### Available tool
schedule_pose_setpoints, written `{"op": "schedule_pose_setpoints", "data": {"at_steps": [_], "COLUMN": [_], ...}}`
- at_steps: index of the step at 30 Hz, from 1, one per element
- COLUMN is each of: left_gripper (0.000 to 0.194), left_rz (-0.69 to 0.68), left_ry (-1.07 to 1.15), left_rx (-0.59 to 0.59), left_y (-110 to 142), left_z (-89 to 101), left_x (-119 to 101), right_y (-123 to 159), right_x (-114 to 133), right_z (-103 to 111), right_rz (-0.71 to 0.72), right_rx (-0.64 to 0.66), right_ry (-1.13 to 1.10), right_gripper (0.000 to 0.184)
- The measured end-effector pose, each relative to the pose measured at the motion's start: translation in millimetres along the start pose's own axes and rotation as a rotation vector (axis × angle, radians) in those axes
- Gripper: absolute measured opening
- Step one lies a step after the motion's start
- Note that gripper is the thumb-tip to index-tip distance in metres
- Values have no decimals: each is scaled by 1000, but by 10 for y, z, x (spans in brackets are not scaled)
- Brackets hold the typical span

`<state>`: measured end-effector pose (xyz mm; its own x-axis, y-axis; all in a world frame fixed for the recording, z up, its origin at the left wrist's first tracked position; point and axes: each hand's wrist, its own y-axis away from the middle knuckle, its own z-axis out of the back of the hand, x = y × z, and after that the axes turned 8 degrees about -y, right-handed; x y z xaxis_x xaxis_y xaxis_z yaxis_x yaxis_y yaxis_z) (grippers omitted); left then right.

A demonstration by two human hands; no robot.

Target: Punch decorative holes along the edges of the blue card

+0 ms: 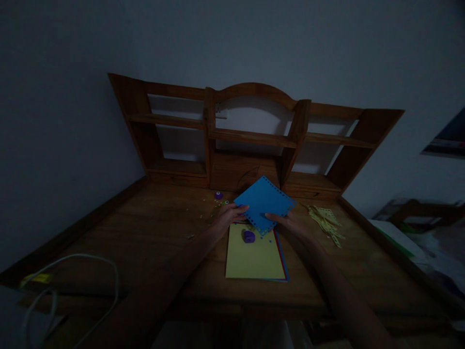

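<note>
Grip of left hand and right hand clamped on blue sheet; underside hidden

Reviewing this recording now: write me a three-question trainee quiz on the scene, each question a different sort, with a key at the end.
1. True or false: the left hand and right hand both hold the blue sheet.
2. The purple object nearest the camera rests on: (a) the yellow sheet; (b) a shelf; (c) the chair.
3. Fill in: as pictured, the yellow strips lie to the ____ of the yellow sheet.

Key: 1. True. 2. a. 3. right.
</note>
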<state>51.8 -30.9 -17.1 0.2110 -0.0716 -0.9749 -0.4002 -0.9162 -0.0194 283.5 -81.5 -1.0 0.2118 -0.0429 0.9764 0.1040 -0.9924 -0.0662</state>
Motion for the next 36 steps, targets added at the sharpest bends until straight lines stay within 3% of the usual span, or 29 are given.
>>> {"op": "schedule_pose_setpoints", "data": {"at_steps": [18, 29, 36], "left_gripper": [40, 39, 36], "left_rz": [5, 4, -13], "left_ry": [-33, 15, 50], "left_rx": [-3, 4, 28], "left_y": [-23, 18, 18], "left_z": [35, 20, 13], "left_x": [29, 7, 18], "right_y": [-18, 12, 2], "right_x": [-26, -13, 15], "right_z": [-17, -10, -25], "right_rz": [-10, -9, 18], "right_rx": [-98, -137, -188], "right_ry": [-185, -66, -30], "right_gripper": [52, 37, 44]}}
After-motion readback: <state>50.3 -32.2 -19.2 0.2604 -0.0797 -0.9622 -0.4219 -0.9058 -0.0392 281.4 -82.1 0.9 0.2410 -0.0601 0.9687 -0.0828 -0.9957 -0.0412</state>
